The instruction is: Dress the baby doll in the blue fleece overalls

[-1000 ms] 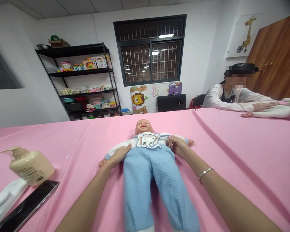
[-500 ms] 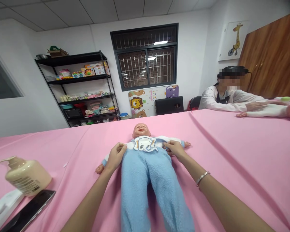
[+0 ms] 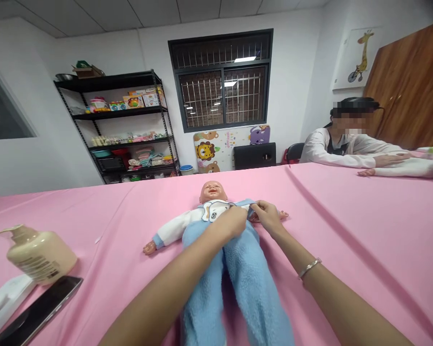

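Doll lies on its back mid-counter, head far, legs toward the camera, on the pink counter. It wears a white top with an elephant bib and blue fleece trousers.

Left hand sits over the doll's belly at the trouser waistband, fingers curled down on the fabric; can't tell if it actually grips or just presses. Right hand is just right of it, thumb and fingers pinched on a fold of fabric at the waist edge, bracelet on that wrist.

Judgement: the step is adjusting clothing at the waist. To do it well, keep the left hand as the anchor on the torso so the doll doesn't slide, pull with the right in short tugs along the body, and keep the bib flat, not bunched under the waistband.

Near left: pump bottle on its side, dark phone, both well apart from the doll. Another person sits at the far right.
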`<state>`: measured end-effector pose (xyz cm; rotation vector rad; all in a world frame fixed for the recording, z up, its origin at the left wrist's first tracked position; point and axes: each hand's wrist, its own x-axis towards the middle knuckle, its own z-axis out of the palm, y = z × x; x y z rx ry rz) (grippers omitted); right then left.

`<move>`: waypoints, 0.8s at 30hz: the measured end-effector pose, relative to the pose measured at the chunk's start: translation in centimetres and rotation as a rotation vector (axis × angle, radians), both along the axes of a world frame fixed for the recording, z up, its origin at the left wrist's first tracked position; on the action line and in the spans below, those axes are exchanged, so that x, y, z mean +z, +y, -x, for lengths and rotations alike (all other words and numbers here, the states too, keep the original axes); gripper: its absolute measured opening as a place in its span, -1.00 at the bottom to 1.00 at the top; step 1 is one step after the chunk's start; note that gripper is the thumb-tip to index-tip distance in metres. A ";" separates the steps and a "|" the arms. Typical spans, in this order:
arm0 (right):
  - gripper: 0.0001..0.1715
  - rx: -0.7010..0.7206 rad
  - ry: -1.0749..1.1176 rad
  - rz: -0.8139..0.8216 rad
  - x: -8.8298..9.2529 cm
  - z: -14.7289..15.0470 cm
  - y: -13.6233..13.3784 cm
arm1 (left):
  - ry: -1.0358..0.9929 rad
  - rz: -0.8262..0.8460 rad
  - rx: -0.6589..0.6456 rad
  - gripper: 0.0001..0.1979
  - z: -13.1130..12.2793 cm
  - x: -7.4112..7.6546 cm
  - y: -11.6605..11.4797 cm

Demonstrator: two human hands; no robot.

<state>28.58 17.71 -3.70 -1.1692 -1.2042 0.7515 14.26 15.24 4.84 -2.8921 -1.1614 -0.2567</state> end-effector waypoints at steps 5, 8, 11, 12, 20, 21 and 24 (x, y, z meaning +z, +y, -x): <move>-0.78 -0.217 -0.690 -0.019 -0.2 -1.6 -0.1 | -0.114 -0.180 0.214 -0.63 -0.5 -1.2 1.7; -0.51 -0.372 -1.005 0.130 -1.0 -2.8 -0.2 | -0.247 -0.276 0.263 -0.64 0.4 -2.6 2.1; -0.45 -0.424 -1.054 0.344 -1.6 -4.0 -0.3 | -0.260 -0.377 0.279 -0.70 0.8 -3.6 2.0; -0.48 -0.422 -1.050 0.393 -1.7 -4.3 -0.4 | -0.245 -0.393 0.290 -0.70 0.8 -3.8 1.9; -0.48 -0.731 -0.737 -0.066 -0.3 -4.2 -0.7 | -0.185 -0.390 0.246 -0.58 -0.1 -3.9 0.2; -0.46 -0.730 -0.626 -0.173 0.1 -3.9 -0.7 | -0.207 -0.397 0.193 -0.58 -0.2 -3.8 0.0; -0.23 -0.581 -0.311 -0.351 1.2 -2.6 -0.8 | -0.265 -0.334 0.095 -0.58 -0.2 -3.6 -0.1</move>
